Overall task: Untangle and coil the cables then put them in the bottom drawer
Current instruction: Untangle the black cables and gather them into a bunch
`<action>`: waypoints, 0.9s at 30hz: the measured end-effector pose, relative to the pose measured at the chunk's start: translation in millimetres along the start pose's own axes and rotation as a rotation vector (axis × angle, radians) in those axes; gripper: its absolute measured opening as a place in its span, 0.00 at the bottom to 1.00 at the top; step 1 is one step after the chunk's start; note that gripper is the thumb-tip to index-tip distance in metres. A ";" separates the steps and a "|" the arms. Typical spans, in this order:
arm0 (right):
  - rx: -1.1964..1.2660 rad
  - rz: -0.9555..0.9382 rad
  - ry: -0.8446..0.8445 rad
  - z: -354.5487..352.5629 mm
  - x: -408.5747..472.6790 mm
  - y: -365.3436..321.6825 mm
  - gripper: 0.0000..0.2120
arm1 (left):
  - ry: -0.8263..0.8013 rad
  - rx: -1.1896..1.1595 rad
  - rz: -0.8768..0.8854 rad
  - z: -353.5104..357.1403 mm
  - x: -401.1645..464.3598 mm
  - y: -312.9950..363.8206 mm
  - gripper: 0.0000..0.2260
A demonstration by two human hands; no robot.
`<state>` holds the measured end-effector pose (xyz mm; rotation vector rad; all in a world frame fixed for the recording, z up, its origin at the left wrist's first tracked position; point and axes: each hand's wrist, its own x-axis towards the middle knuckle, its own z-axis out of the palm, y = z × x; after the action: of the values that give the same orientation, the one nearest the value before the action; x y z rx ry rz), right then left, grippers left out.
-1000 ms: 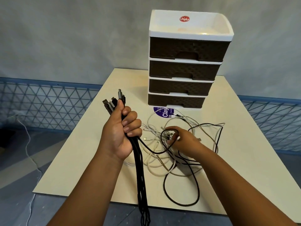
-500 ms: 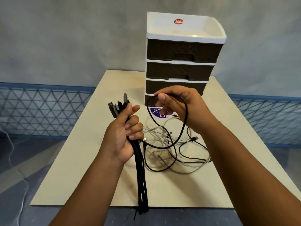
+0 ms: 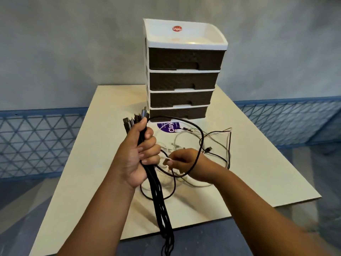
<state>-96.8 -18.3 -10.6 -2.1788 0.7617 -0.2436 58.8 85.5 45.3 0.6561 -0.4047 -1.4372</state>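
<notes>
My left hand grips a bundle of black cables upright, plug ends sticking out above my thumb and the rest hanging past the table's front edge. One black cable loop runs from the top of that bundle, arcs right and hangs around my right wrist. My right hand is low over the table and pinches a white cable end from the tangle of white and black cables. The drawer unit stands behind, all drawers closed, the bottom drawer included.
The cream table holds a purple round sticker in front of the drawer unit. A grey wall and a blue lattice fence stand behind. The table's front edge is near my forearms.
My right hand has brought the black cable end up to the left hand's bundle, then dropped back down to the tangle and pinched a white cable. The left hand stayed raised.
</notes>
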 end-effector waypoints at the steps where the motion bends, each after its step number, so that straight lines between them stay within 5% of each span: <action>1: 0.018 0.003 0.062 8.6 -1.6 7.1 0.09 | 0.004 -0.001 0.016 -1.5 -1.7 1.3 0.17; 4: -0.050 0.003 0.175 21.2 -10.9 29.4 0.08 | 0.040 -0.025 0.084 -4.3 -7.7 7.5 0.18; 12: -0.525 -0.223 -0.015 31.8 -22.8 61.7 0.13 | -0.007 -0.047 0.222 4.0 -22.8 17.2 0.18; 18: -0.544 -0.282 -0.035 40.7 -39.5 65.8 0.18 | -0.087 -0.037 0.306 24.3 -36.0 18.2 0.18; 25: 0.227 0.021 0.122 28.5 -34.7 25.7 0.13 | -0.037 0.001 0.327 50.0 -46.6 -7.5 0.18; 27: 0.193 0.039 0.164 22.7 -30.6 19.5 0.11 | -0.030 0.003 0.337 55.9 -53.0 -12.0 0.18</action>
<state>-120.6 4.4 -38.0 -1.9773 0.8352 -0.4616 8.7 128.2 87.1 0.5397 -0.5156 -1.1268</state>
